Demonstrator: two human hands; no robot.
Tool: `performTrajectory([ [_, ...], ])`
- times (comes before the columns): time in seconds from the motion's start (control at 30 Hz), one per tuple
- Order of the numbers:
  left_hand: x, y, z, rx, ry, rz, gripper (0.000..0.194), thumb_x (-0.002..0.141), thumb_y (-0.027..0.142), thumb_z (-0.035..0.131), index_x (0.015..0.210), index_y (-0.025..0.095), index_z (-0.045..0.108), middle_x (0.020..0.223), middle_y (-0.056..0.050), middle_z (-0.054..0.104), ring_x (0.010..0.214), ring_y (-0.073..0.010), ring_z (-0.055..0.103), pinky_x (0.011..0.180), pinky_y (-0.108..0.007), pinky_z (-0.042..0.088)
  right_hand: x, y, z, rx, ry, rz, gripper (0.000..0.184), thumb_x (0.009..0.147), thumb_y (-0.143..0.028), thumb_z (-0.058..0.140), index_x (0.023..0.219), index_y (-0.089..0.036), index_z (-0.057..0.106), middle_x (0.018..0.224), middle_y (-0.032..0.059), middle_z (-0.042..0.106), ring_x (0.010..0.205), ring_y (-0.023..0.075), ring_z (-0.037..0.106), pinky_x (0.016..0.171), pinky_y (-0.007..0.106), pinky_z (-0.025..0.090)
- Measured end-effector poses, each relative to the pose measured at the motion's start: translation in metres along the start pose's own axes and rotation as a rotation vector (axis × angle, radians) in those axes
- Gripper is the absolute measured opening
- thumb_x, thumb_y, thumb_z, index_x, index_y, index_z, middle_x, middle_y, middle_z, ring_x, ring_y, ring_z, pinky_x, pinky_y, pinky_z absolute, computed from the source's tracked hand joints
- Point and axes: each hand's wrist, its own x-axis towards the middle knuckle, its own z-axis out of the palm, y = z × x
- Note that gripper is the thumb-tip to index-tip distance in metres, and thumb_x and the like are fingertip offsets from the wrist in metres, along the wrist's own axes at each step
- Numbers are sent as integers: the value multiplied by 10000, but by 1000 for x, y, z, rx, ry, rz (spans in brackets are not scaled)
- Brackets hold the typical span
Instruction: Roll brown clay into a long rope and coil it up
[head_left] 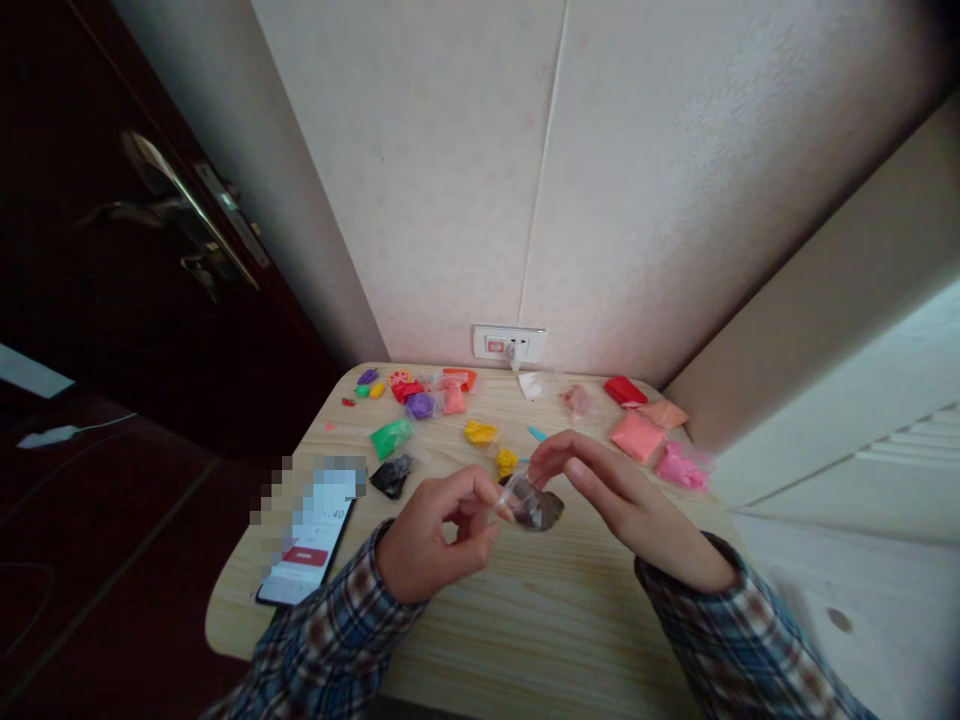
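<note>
My left hand [450, 535] pinches the edge of a small clear plastic bag between thumb and fingers. In this bag of brown clay [541, 510], a dark lump shows through the plastic. Over its right side hovers my right hand [615, 490], fingers curved and thumb apart, with nothing visible in it; whether its fingertips touch the plastic is hard to see. Just behind the bag lie yellow clay [506, 461] and a thin blue tool [536, 433], partly hidden by my right hand. A bag of black clay [392, 477] rests left of my left hand.
Bags of green [391, 437], purple [421, 405] and coral clay [637, 437], among several others, lie across the wooden table [525, 620]. A phone [311, 540] lies at the left edge. Behind the table is a wall socket [510, 344]; a dark door [150, 250] stands left.
</note>
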Motion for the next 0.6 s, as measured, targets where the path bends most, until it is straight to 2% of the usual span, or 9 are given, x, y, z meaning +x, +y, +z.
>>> performTrajectory([
  [0.1,0,-5,1,-59,2,-13,93,736,211,581,781,156,520,599,34,504,460,-61,431,454,-179,369,-5,0,9,-23,-38,31,441,888,-551,344,926,-175,571,825,58,646,775,172,594,700,303,463],
  [0.17,2,-10,3,-82,67,-20,120,762,243,586,717,155,518,669,0,552,547,-85,505,507,-192,411,-6,-3,17,-120,-33,56,434,844,-578,421,874,-176,581,769,44,637,720,170,577,656,295,447],
  [0.3,7,-17,8,-74,235,-18,152,759,260,612,676,150,548,706,-22,578,674,-120,535,593,-215,432,-3,-4,30,-328,44,69,335,850,-500,482,801,-180,568,685,16,605,648,155,542,617,280,409],
  [0.43,10,-19,9,-131,307,-88,201,747,303,630,657,144,546,749,-37,588,709,-130,555,572,-203,426,-1,-2,32,-449,60,43,340,888,-452,435,707,-182,533,631,11,576,629,153,526,624,289,393],
  [0.53,8,-19,11,-255,261,-171,256,778,364,594,671,156,491,562,29,516,476,-66,483,434,-161,343,-4,0,30,-484,47,28,355,901,-436,416,667,-187,512,594,3,555,613,152,515,649,302,390],
  [0.6,6,-19,11,-375,139,-233,275,803,412,554,717,171,453,442,72,448,349,-60,446,350,-147,228,-7,2,28,-475,36,21,365,904,-441,406,662,-191,516,590,3,553,614,154,512,648,302,387],
])
